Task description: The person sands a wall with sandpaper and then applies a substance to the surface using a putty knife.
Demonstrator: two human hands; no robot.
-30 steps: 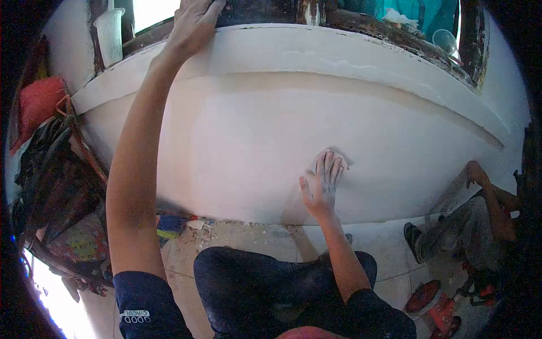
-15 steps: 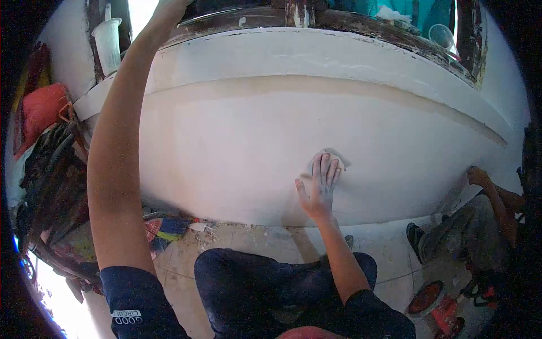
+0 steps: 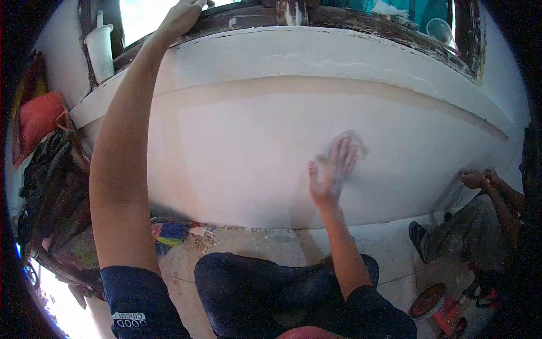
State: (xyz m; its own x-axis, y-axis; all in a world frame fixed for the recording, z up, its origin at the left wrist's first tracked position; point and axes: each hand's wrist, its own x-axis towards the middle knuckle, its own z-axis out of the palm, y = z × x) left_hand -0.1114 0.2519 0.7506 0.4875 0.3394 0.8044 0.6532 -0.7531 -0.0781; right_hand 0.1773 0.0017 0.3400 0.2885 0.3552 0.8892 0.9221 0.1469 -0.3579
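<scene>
My right hand (image 3: 334, 169) is pressed against the white wall (image 3: 243, 152), palm forward, fingers stretched up and thumb apart. Under its fingers is a grey sheet of sandpaper (image 3: 357, 139), smeared by motion and mostly covered. Whitish dust coats the fingers. At the top left, my left hand (image 3: 182, 18) grips the dark wooden window frame (image 3: 237, 18), its fingertips partly cut off by the view's edge. The left arm reaches up across the wall.
On the sill stand a white plastic container (image 3: 100, 53) and a clear cup (image 3: 439, 31). Another person's hands (image 3: 477, 178) are low at the right wall. A red stool-like object (image 3: 435, 305) is on the tiled floor. Bags and cloths (image 3: 53, 186) pile up at left.
My right hand has slid up and to the right along the wall with the sandpaper. More of my left hand shows at the window frame. The other person's second hand now shows.
</scene>
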